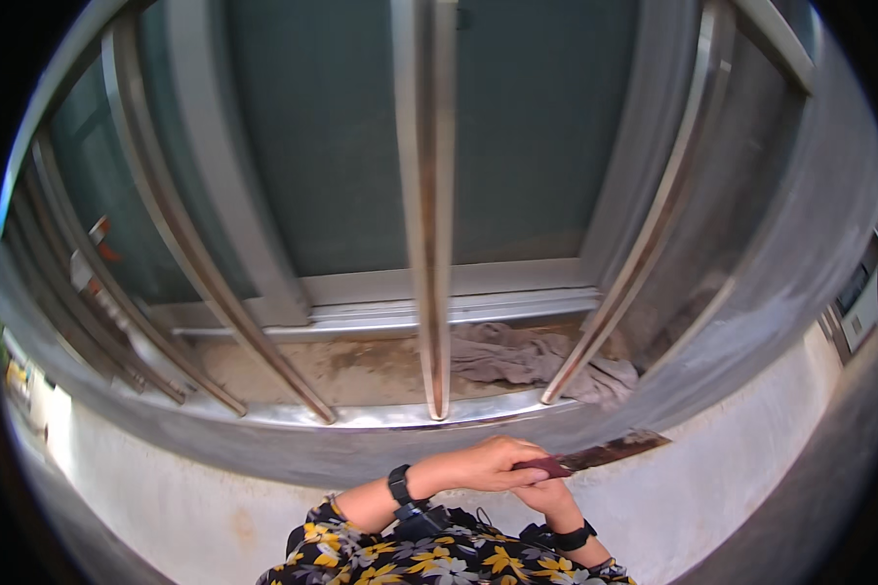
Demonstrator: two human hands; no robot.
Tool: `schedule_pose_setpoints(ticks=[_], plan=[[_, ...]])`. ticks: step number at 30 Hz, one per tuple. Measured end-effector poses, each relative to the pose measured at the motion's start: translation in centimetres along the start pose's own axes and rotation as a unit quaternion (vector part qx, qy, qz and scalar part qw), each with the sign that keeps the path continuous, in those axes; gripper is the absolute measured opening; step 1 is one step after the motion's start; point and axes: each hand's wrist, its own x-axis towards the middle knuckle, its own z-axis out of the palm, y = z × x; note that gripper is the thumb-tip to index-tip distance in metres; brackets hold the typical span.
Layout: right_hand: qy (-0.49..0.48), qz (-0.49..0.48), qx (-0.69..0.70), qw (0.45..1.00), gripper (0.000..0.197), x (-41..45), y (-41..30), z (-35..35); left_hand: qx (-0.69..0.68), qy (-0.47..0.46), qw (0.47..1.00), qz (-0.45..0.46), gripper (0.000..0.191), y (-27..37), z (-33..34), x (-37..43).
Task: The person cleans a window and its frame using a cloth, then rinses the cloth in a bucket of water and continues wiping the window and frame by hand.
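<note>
My left hand [499, 464] is closed at the dark red grip part [547, 466] of a flat, rusty-looking blade [614, 450], with the thumb lying along it. Whether that dark red part is a handle or a wrapping, I cannot tell. The blade points to the right, tilted slightly up in the picture. My right hand [545, 495] is directly beneath the left one, touching or very near it; its fingers are mostly hidden, so its hold is unclear. Both hands are below the metal sill [380, 417] of a barred window. Black bands with devices are on both wrists.
Upright metal bars [430, 219] with brownish streaks stand before sliding glass panes [322, 146]. A crumpled grey-brown cloth [512, 355] lies on the dirty ledge [278, 369] behind the bars, its right end reaching the sill. A pale wall [190, 497] curves below. Orange and white items [106, 241] are at left.
</note>
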Motion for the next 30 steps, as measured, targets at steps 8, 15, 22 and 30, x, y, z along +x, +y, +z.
schedule_pose_setpoints(ticks=[8, 15, 22, 30], plan=[[-0.023, -0.021, 0.004, 1.000, 0.019, 1.1, -1.8, 1.0, -0.028, -0.018, 0.999, 0.037, 0.027, 0.1, -0.5, -1.7], [-0.070, -0.007, 0.019, 0.997, 0.023, 2.2, -3.1, 1.3, -0.010, 0.058, 0.995, 0.081, 0.025, 1.4, -2.0, -3.2], [0.036, -0.109, -0.080, 0.990, 0.024, 2.6, -8.2, -0.6, 0.029, 0.113, 0.991, 0.067, 0.021, 3.3, -2.2, -2.3], [0.165, -0.160, -0.244, 0.942, 0.014, 3.5, -13.5, -2.4, 0.017, 0.146, 0.986, 0.080, 0.042, 5.4, -1.7, -1.7]])
